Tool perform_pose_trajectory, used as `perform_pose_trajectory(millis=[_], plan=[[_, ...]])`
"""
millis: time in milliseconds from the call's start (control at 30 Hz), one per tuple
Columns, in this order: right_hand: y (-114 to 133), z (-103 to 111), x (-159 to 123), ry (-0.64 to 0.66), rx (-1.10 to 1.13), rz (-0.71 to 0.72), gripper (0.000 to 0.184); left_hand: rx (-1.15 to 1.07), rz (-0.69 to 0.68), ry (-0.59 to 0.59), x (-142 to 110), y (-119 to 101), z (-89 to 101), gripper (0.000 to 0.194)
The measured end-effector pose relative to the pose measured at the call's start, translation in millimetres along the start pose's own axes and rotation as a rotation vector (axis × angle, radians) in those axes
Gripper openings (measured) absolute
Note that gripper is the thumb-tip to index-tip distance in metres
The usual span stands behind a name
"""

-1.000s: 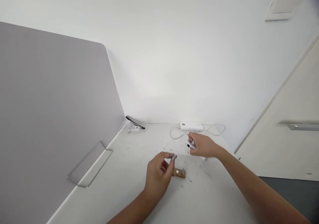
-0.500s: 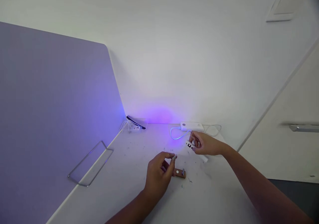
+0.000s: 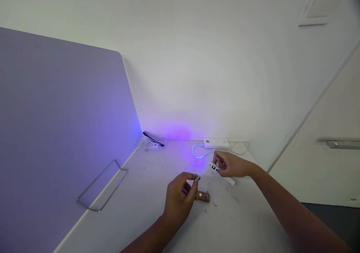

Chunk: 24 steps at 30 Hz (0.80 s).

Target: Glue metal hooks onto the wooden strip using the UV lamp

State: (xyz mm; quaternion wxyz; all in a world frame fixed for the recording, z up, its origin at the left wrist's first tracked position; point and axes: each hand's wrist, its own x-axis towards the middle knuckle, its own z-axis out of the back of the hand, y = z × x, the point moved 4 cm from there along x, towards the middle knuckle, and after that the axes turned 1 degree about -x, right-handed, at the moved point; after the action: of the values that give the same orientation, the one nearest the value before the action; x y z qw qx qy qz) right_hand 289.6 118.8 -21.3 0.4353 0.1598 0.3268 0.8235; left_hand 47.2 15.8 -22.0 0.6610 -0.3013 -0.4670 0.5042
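Note:
Over the middle of the white surface, my left hand [image 3: 180,196] is closed in a pinch of thumb and index finger. A small greyish tip shows there, but whether it is a fingernail or a held piece I cannot make out. Right beside these fingers lies a brown block [image 3: 203,196] with a white dot and a small grey upright piece at its end. My right hand [image 3: 232,164] is closed on a slim white handheld lamp [image 3: 229,180] with a small lit display. The lamp slants over the surface, its near side partly covered by my fingers.
A white power bank [image 3: 216,143] with a looped cable [image 3: 199,157] stands against the back wall. In the back left corner lies a clear packet [image 3: 154,140] with a black strip and white cable. A wire handle [image 3: 98,210] juts from the left. Purple light glows at the back.
The lamp in my right hand has dipped very slightly. My left hand keeps its pinch in nearly the same place. The view has shifted a little.

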Motion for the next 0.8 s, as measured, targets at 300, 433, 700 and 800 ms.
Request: perform_pose_trajectory(millis=[300, 433, 700, 800], plan=[[0.7, -4.0, 2.1, -0.014, -0.031, 0.016, 0.028, -0.012, 0.005, 0.005, -0.9, 0.0, -0.4, 0.021], [0.4, -5.6, 2.7, -0.012, -0.053, 0.007, 0.027, -0.004, 0.002, 0.002, -0.8, 1.3, -0.5, 0.021], [1.7, -9.9, 3.8, -0.01, -0.133, -0.017, 0.031, 0.001, -0.008, 0.007, -0.1, 1.6, -0.5, 0.021], [4.9, -10.3, 3.2, -0.011, -0.164, -0.027, 0.031, -0.008, -0.015, 0.01, 0.0, 0.2, -0.2, 0.021]])
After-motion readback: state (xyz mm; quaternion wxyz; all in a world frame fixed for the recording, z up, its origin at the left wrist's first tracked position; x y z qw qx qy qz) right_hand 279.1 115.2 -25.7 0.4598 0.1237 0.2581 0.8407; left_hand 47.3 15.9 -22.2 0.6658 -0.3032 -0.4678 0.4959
